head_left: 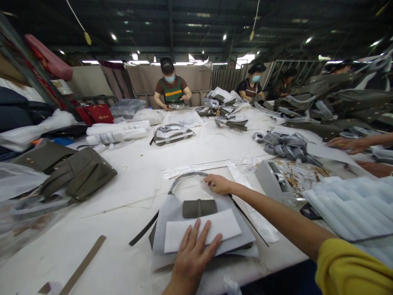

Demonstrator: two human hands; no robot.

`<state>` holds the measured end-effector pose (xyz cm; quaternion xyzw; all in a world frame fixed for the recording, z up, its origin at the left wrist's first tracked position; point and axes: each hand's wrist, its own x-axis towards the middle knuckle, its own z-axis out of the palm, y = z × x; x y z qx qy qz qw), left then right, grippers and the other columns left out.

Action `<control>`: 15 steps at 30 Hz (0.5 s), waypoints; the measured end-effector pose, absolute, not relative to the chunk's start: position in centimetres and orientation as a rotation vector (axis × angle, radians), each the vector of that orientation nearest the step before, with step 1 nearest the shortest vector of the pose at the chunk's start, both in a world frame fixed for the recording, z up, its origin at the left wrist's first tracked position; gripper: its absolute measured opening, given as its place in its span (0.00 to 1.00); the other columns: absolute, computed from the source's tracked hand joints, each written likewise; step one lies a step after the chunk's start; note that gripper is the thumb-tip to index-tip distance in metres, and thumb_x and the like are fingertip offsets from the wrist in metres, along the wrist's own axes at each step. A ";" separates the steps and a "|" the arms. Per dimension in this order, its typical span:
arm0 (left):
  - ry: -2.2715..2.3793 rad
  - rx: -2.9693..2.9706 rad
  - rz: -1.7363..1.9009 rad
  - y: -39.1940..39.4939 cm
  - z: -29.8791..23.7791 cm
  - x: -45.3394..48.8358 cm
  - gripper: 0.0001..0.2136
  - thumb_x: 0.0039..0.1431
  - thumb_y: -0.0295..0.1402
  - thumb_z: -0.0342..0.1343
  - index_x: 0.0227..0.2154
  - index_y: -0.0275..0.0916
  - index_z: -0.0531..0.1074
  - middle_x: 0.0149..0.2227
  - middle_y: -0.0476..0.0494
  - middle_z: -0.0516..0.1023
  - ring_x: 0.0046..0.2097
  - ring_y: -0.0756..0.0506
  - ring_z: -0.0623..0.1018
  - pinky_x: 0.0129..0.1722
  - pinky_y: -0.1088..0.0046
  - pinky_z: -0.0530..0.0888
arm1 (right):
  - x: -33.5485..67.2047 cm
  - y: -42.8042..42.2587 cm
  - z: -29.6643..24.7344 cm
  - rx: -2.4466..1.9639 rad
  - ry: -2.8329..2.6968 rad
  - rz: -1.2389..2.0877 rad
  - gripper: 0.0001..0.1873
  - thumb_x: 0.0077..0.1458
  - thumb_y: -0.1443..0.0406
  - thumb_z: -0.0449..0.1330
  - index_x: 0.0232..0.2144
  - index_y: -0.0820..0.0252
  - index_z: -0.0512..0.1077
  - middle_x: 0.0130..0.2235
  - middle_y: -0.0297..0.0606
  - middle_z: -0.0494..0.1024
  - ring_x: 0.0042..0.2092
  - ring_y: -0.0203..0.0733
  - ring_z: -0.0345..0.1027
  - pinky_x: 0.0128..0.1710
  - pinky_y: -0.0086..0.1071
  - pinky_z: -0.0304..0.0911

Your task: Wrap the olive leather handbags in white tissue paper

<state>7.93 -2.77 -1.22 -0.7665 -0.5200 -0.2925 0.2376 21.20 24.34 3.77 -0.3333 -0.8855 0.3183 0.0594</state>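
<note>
My left hand [194, 255], fingers spread, presses the white pad [225, 226]; my right hand [219, 184] pinches the wrapped handle [187, 177] — apparently a positioning step; the next move likely needs steady pressure.

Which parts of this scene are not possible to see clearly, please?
In the head view:
White pad: part hidden under the left hand.
Handle: section covered by the right hand.
Co-worker's hand at far right: arm cut off by the picture edge.
Red bag: its lettering is too small to read.
</note>
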 end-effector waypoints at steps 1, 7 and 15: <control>-1.413 -2.084 -0.809 -2.7 -1.4 7.9 0.19 0.68 0.37 0.50 0.61 0.55 0.65 0.64 0.48 0.66 0.64 0.36 0.67 0.61 0.58 0.67 | 20.9 24.2 3.7 -1.002 -2.690 0.955 0.24 0.43 0.73 0.61 0.45 0.55 0.78 0.47 0.39 0.80 0.45 0.46 0.74 0.48 0.34 0.67; -1.249 -1.734 -0.863 -1.1 -3.4 8.7 0.17 0.59 0.47 0.60 0.51 0.62 0.73 0.58 0.52 0.75 0.57 0.37 0.76 0.51 0.59 0.76 | 19.9 23.8 2.4 -0.951 -2.634 0.881 0.24 0.47 0.59 0.61 0.48 0.57 0.76 0.36 0.40 0.82 0.37 0.49 0.76 0.40 0.40 0.69; -1.200 -1.610 -0.843 -0.5 -2.7 7.0 0.13 0.56 0.50 0.62 0.45 0.66 0.76 0.55 0.57 0.76 0.54 0.41 0.78 0.48 0.65 0.77 | 20.4 24.2 1.9 -0.873 -2.519 0.961 0.12 0.49 0.58 0.55 0.27 0.55 0.78 0.31 0.40 0.83 0.35 0.51 0.76 0.38 0.41 0.67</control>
